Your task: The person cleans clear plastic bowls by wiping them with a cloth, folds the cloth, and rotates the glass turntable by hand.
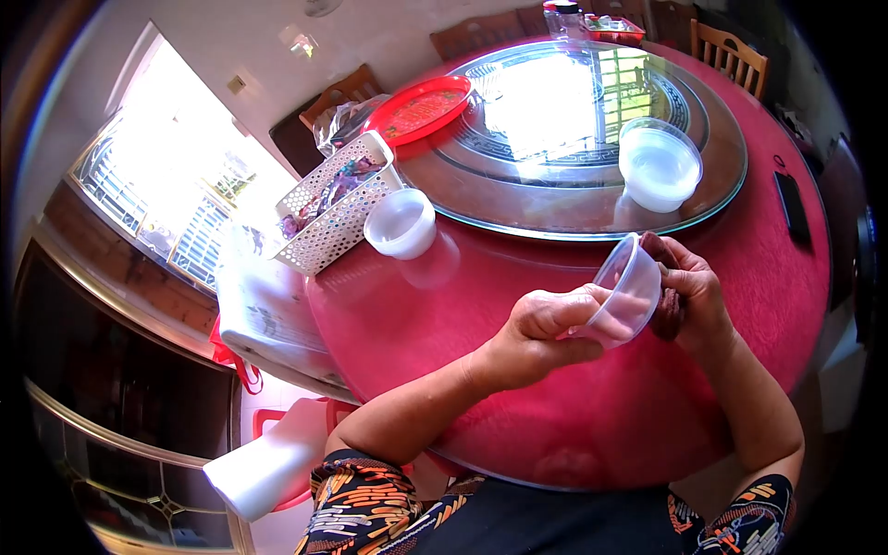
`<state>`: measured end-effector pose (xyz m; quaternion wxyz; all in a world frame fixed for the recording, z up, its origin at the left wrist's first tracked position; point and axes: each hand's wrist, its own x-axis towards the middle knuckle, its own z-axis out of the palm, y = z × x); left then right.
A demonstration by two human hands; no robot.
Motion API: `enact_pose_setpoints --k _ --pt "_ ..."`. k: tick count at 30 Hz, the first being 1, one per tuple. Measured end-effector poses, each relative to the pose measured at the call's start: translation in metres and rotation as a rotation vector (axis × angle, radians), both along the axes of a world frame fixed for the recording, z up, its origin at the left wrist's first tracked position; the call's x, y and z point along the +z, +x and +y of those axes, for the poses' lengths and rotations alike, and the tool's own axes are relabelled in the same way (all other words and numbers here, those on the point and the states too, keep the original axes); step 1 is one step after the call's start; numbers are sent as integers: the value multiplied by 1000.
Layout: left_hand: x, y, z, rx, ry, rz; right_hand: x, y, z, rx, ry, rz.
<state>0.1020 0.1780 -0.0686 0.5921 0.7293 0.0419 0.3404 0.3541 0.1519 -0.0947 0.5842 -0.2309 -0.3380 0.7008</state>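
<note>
My left hand (553, 322) is closed around a clear plastic bowl (631, 287), tilted on its side above the red table (518, 407). The thumb and fingers grip its rim and inside. On the bowl's far side, my right hand (696, 289) is closed on a dark reddish-brown cloth (668, 314) pressed against the outside of the bowl. A stack of similar clear bowls (659, 176) stands on the glass turntable (564, 208), just beyond my hands. More translucent bowls (400, 225) sit nested at the table's left edge.
A white perforated basket (319, 236) with purple wrapped items leans near the left bowls. Behind it lies a red round tray (421, 111). A black phone (792, 208) rests at the right edge. Bottles (564, 20) and a red container (615, 35) stand at the back.
</note>
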Motion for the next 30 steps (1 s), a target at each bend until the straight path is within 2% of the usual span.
enact_pose_setpoints --k 2,5,8,9,10,12,14,18,21,25,28,30 --pt "3 -2 -3 -72 -238 -31 -1 -3 -1 14 -54 30" --pt "1 -5 6 -164 -457 -94 -8 -5 1 41 -148 -6" --pt "6 -3 9 -142 -512 -239 -5 -4 -1 203 -129 8" --pt "6 -8 11 -47 -481 -196 -3 -11 0 110 -190 -145" --pt "10 -10 13 62 -365 -195 -1 -16 -1 123 -181 -163" --pt "10 -18 20 339 -298 -190 5 -22 -5 149 -167 -196" --pt "16 -23 32 723 207 -159 11 -22 -9 201 -150 -277" --pt "31 -56 58 1336 687 115 10 -22 -10 195 -138 -303" --pt "34 -86 78 1543 758 413 11 -22 -11 198 -143 -298" --pt "16 -105 102 1640 740 803 13 -23 -12 211 -133 -289" --pt "17 -103 102 1643 651 971 13 -22 -14 214 -124 -301" --pt "15 -105 104 1619 645 974 13 -24 -15 180 -115 -316"
